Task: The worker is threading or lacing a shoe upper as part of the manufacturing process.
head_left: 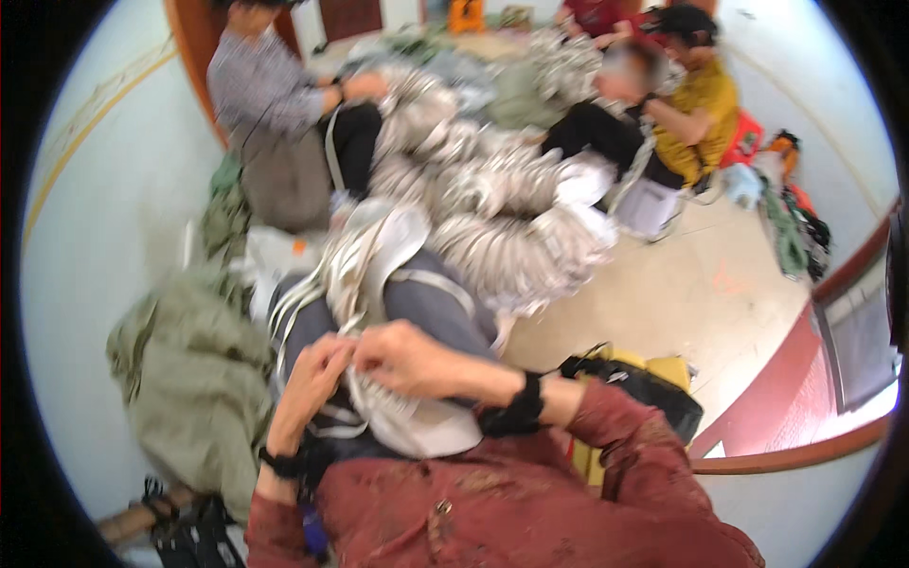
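Note:
My left hand (320, 377) and my right hand (407, 360) meet over my lap, fingers pinched on a pale cloth strip that is mostly hidden between them. Above the hands, a bundle of curved beige and white cloth pieces (352, 265) with thin straps lies across my legs. A white curved piece (426, 424) rests below my right hand. Loose pale straps (298, 308) trail over my left thigh. Dark bands circle both my wrists.
Long stacks of similar beige pieces (525, 260) lie on the tiled floor ahead. Green cloth sacks (194, 369) stand at my left, a black and yellow bag (644, 388) at my right. Seated people handle beige pieces at the far left (275, 114) and far right (696, 118).

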The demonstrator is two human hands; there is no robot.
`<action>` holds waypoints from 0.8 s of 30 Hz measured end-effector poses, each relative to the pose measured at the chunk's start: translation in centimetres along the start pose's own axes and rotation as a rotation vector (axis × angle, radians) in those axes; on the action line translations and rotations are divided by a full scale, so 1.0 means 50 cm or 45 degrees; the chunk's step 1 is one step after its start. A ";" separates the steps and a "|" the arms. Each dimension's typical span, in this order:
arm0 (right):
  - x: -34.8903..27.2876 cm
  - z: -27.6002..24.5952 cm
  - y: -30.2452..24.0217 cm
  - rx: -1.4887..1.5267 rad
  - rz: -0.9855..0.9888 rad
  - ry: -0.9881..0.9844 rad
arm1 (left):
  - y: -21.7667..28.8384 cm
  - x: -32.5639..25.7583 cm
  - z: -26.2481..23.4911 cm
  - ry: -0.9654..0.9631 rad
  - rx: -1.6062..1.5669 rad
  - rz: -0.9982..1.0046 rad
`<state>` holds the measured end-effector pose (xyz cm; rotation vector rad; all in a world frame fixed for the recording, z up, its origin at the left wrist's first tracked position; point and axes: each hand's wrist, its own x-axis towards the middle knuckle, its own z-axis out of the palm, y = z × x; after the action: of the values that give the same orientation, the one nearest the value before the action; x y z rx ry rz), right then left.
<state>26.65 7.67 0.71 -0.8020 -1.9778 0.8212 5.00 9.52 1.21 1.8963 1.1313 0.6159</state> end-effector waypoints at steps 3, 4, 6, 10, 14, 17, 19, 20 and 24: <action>0.006 0.017 0.016 0.084 0.053 -0.111 | 0.000 -0.016 -0.004 0.043 0.019 0.073; 0.004 0.014 0.008 0.100 0.059 -0.109 | -0.004 -0.022 -0.003 0.040 -0.035 0.049; 0.000 0.010 0.006 0.113 0.072 -0.116 | 0.005 -0.019 0.004 0.029 -0.187 0.012; -0.004 0.005 0.002 0.169 0.076 -0.082 | 0.001 -0.013 0.008 0.003 -0.286 0.009; -0.001 0.005 0.007 0.175 0.027 -0.094 | 0.002 -0.015 -0.004 -0.006 -0.242 -0.115; -0.002 0.004 0.010 0.195 0.001 -0.100 | 0.020 -0.012 -0.005 -0.017 -0.225 -0.212; -0.002 0.004 0.009 0.192 -0.036 -0.094 | 0.014 -0.012 -0.003 -0.007 -0.232 -0.162; -0.003 0.004 0.008 0.195 -0.044 -0.101 | 0.009 -0.012 -0.002 0.003 -0.242 -0.116; -0.009 0.002 0.012 0.202 -0.083 -0.128 | -0.005 -0.008 0.001 -0.002 -0.244 -0.064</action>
<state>26.91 7.66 0.01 -0.6115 -1.9861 0.9827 4.70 9.20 0.96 1.7002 1.0760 0.6703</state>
